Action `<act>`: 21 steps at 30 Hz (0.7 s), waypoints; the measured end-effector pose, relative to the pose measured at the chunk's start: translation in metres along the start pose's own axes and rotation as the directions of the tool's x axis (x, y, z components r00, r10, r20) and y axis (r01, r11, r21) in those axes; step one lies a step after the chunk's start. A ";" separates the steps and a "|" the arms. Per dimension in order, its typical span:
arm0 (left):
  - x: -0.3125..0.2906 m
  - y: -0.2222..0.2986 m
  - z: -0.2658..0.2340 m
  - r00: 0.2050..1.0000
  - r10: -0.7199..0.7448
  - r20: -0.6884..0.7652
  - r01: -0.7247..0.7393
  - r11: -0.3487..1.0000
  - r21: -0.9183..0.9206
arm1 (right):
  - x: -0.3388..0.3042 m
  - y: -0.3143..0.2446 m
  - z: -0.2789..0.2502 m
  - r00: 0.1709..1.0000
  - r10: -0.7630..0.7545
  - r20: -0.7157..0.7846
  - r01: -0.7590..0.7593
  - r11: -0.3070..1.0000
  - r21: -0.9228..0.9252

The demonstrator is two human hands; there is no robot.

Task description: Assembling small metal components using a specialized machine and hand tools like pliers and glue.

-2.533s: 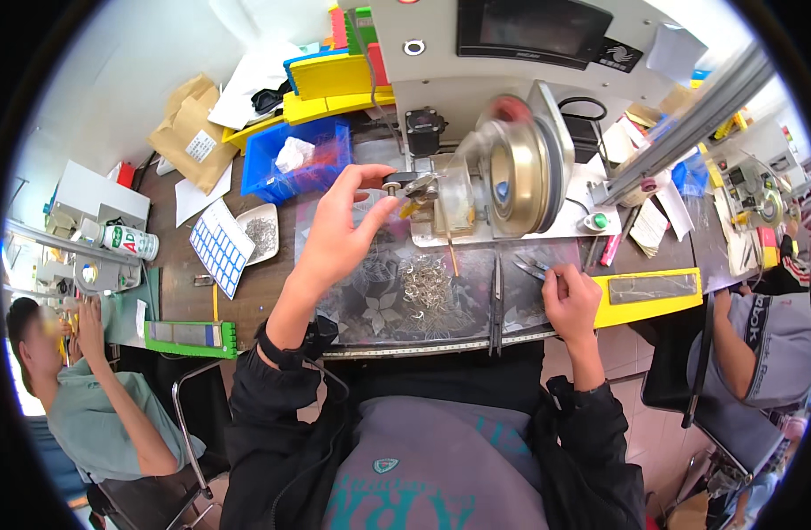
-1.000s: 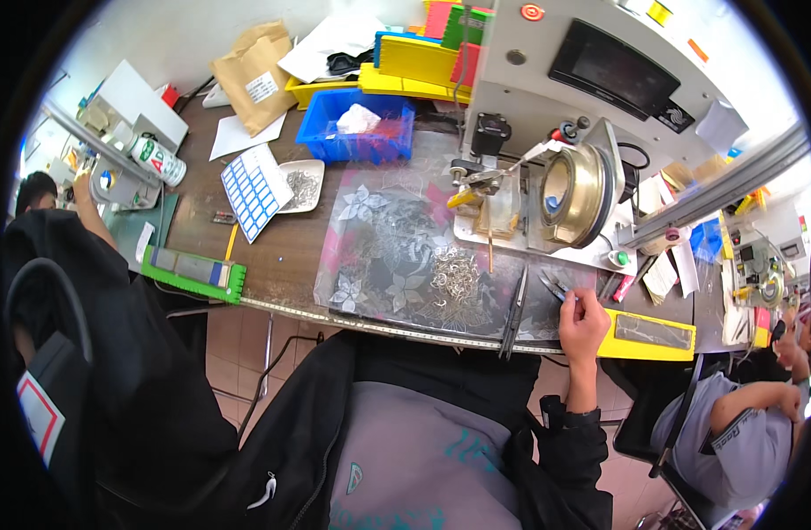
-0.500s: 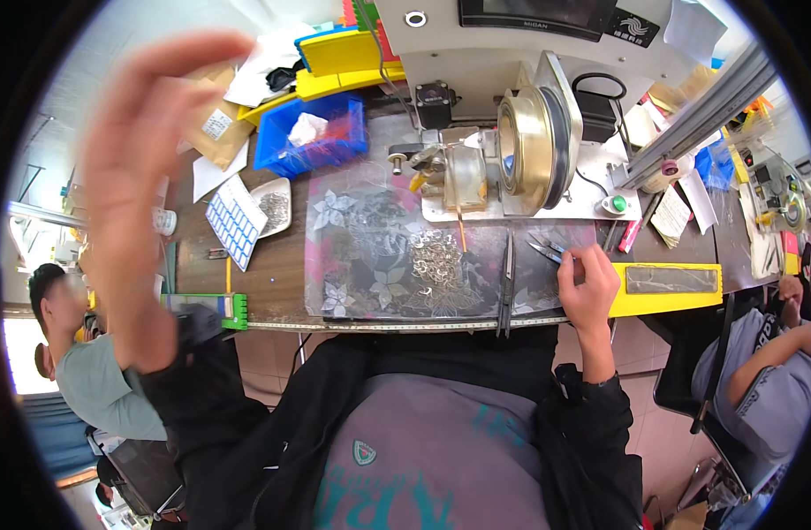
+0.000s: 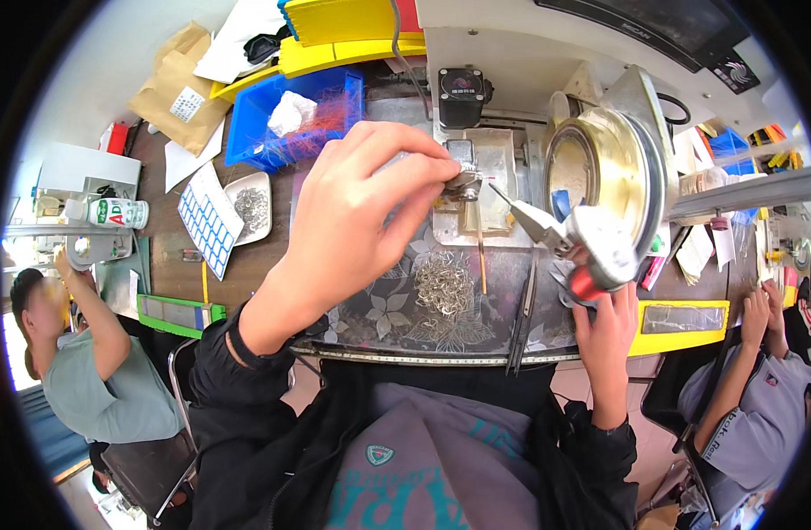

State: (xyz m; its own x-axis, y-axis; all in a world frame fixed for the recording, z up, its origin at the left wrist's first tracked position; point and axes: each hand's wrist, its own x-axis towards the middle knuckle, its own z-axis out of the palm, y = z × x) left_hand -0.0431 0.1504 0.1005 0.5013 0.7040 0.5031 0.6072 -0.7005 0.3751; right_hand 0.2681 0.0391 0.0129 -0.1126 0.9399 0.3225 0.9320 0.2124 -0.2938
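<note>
My left hand [image 4: 361, 216] reaches across the bench. Its thumb and fingertips close on a small metal fitting [image 4: 466, 183] at the front of the machine. At the bench's right, my right hand [image 4: 607, 331] has its fingers curled. Just above them is a pointed metal piece [image 4: 547, 228] with a round silver part [image 4: 604, 240] and a red band, partly blurred. What the right fingers grip is hidden. A heap of small curved metal pieces [image 4: 445, 284] lies on the flower-patterned mat [image 4: 392, 314], with dark tweezers [image 4: 523, 314] to its right.
A large brass-coloured wheel [image 4: 613, 168] stands behind the right hand. Toward the left are a blue bin [image 4: 251, 128], a white dish of metal pieces [image 4: 266, 216] and a blue-and-white sheet [image 4: 209, 221]. People sit on both sides. Yellow [image 4: 679, 343] and green [image 4: 154, 316] trays edge the bench.
My left hand has come down from the upper left to the machine's fitting. The pointed metal piece now stands above my right hand. The view has shifted.
</note>
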 end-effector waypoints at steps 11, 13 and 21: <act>0.009 0.011 -0.009 0.992 -0.069 0.103 0.075 0.995 -0.063 | -0.015 0.012 -0.014 0.973 0.160 0.167 -0.194 0.958 0.210; 0.014 0.017 -0.010 0.980 -0.094 0.175 0.123 0.980 -0.158 | -0.015 -0.006 -0.030 0.914 0.284 0.289 -0.374 0.867 0.330; 0.014 0.010 -0.004 0.947 -0.181 0.266 0.300 0.796 -0.526 | 0.014 -0.062 -0.032 0.790 -0.182 0.585 -0.542 0.238 0.806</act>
State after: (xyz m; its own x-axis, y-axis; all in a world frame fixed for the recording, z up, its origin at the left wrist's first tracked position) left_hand -0.0325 0.1529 0.1146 0.5285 0.8246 0.2018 0.3088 -0.4082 0.8591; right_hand 0.2200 0.0302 0.0644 -0.4607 0.8603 -0.2183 0.0050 -0.2434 -0.9699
